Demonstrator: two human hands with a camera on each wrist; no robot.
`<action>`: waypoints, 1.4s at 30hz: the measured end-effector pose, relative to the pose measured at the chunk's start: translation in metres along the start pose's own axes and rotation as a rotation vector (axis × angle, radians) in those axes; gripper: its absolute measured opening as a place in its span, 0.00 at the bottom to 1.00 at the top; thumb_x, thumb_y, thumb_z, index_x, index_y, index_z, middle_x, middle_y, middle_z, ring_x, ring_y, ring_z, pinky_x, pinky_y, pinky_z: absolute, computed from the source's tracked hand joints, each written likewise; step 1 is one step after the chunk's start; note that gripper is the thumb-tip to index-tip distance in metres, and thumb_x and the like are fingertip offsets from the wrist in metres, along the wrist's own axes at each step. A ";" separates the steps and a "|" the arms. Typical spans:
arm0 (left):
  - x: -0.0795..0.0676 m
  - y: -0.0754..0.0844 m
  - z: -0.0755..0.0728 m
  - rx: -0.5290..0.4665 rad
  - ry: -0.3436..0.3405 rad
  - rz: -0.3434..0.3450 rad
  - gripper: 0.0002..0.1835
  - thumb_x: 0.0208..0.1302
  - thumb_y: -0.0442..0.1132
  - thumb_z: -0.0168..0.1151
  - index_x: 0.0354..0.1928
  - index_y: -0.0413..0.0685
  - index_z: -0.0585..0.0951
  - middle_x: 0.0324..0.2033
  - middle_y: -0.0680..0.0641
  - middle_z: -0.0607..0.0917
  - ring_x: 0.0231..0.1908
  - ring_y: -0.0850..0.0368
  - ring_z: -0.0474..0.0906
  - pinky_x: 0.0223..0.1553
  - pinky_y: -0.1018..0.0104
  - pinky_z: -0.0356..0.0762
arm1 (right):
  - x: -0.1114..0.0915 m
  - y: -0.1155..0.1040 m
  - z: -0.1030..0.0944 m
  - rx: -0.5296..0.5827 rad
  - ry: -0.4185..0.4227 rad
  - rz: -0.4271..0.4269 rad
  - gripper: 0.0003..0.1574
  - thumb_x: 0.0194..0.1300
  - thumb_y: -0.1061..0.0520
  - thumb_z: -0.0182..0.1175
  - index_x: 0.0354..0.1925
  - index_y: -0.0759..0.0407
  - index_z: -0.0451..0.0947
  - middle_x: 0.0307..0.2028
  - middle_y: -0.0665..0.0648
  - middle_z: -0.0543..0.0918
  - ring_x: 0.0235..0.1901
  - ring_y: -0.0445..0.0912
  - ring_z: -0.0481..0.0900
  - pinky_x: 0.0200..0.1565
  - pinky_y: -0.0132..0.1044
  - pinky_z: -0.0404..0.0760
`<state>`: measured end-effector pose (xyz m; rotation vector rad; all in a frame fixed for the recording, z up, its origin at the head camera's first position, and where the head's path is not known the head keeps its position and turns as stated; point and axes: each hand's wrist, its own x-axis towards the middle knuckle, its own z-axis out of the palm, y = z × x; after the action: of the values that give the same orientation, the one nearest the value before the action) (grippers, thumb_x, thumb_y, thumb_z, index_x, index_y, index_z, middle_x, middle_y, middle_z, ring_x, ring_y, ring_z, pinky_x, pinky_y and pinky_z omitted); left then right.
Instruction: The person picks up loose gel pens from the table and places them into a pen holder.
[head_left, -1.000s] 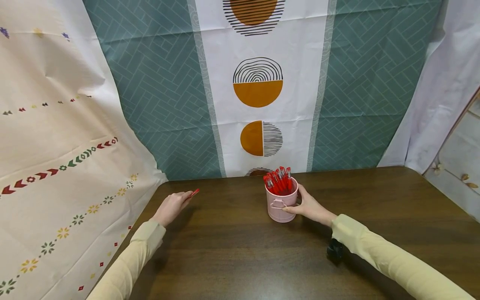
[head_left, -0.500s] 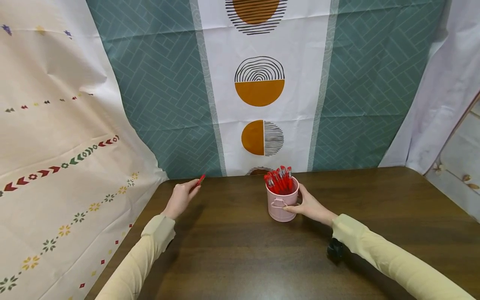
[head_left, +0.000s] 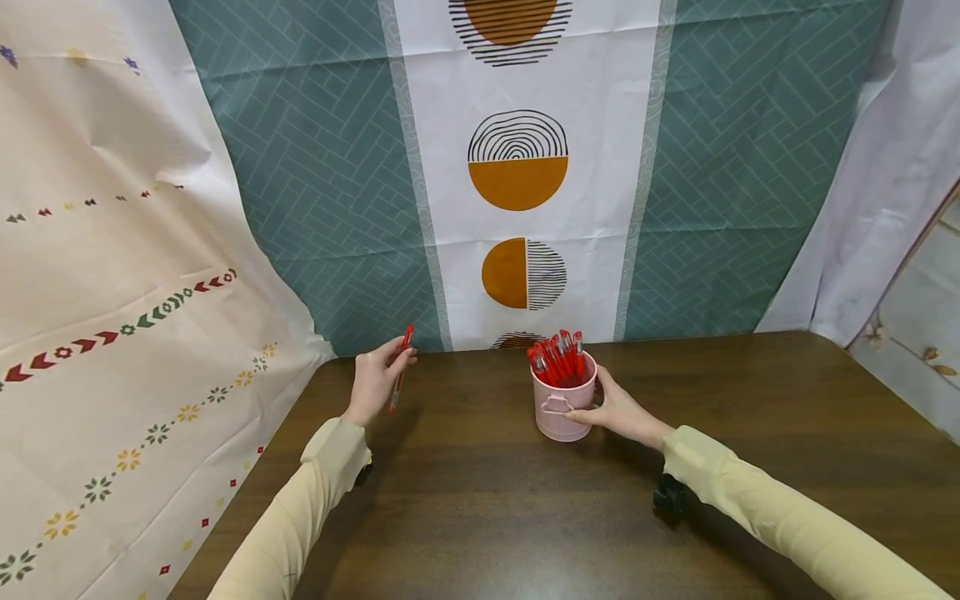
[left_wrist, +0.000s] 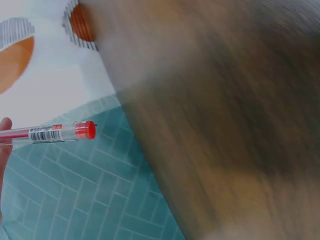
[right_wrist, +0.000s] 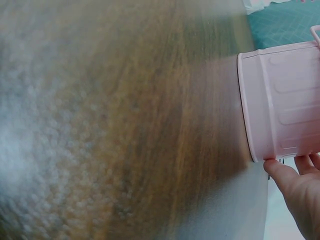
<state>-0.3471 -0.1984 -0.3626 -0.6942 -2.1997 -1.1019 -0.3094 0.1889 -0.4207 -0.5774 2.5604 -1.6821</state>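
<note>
My left hand (head_left: 375, 381) pinches a clear-barrelled pen with red ends (head_left: 395, 393) in the air over the back left of the table. The pen stands nearly upright, its upper end leaning right. In the left wrist view, its red end and a barcode label (left_wrist: 46, 134) show, with only a bit of a finger at the edge. At back centre, a pink bucket (head_left: 558, 423) with a small handle holds several red pens (head_left: 557, 365). My right hand (head_left: 621, 412) grips the bucket's right side, thumb in front and the other fingers partly hidden behind.
A dark brown wooden table (head_left: 480, 517) carries the bucket. Behind it hangs a green and white patterned cloth (head_left: 360, 208), and a cream embroidered cloth (head_left: 135, 375) lines the left side. White fabric (head_left: 862, 192) hangs at the right.
My left hand has moved right and slightly up with the pen, turning it from a shallow slant to nearly upright. The right hand and the bucket have stayed in place.
</note>
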 end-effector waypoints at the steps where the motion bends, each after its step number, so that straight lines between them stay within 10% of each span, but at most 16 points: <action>1: 0.002 0.001 0.001 -0.006 0.019 0.013 0.11 0.60 0.31 0.58 0.44 0.35 0.79 0.31 0.41 0.83 0.30 0.55 0.81 0.33 0.58 0.77 | 0.000 0.000 0.000 -0.002 -0.001 0.000 0.63 0.47 0.46 0.69 0.68 0.57 0.40 0.64 0.63 0.54 0.61 0.59 0.54 0.53 0.54 0.62; 8: 0.013 0.016 0.008 -0.210 0.085 -0.078 0.12 0.59 0.31 0.59 0.44 0.34 0.79 0.33 0.40 0.83 0.31 0.49 0.81 0.33 0.66 0.76 | 0.000 0.000 0.000 0.014 -0.002 -0.011 0.63 0.47 0.47 0.70 0.68 0.57 0.40 0.64 0.63 0.54 0.62 0.59 0.53 0.54 0.53 0.61; 16: 0.023 0.063 0.011 -0.346 0.093 -0.120 0.13 0.59 0.25 0.56 0.46 0.25 0.75 0.35 0.31 0.80 0.34 0.37 0.79 0.34 0.57 0.76 | 0.001 0.001 0.001 0.003 -0.008 -0.024 0.63 0.48 0.47 0.69 0.68 0.59 0.38 0.64 0.64 0.53 0.61 0.60 0.53 0.54 0.54 0.61; 26: 0.033 0.085 0.023 -0.563 0.114 -0.212 0.11 0.60 0.26 0.56 0.44 0.24 0.75 0.36 0.29 0.79 0.36 0.36 0.77 0.38 0.49 0.73 | 0.002 0.001 0.001 0.000 -0.004 -0.018 0.65 0.46 0.46 0.70 0.68 0.57 0.39 0.64 0.63 0.53 0.61 0.59 0.53 0.54 0.54 0.60; 42: 0.046 0.115 0.048 -0.738 0.084 -0.213 0.11 0.61 0.25 0.55 0.44 0.23 0.73 0.37 0.27 0.78 0.38 0.34 0.76 0.38 0.52 0.74 | 0.001 0.000 0.000 0.005 -0.011 -0.004 0.64 0.47 0.47 0.69 0.68 0.56 0.38 0.64 0.63 0.53 0.61 0.59 0.54 0.54 0.54 0.61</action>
<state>-0.3155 -0.0900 -0.2934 -0.6906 -1.7956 -2.0497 -0.3099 0.1888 -0.4205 -0.5894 2.5482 -1.6817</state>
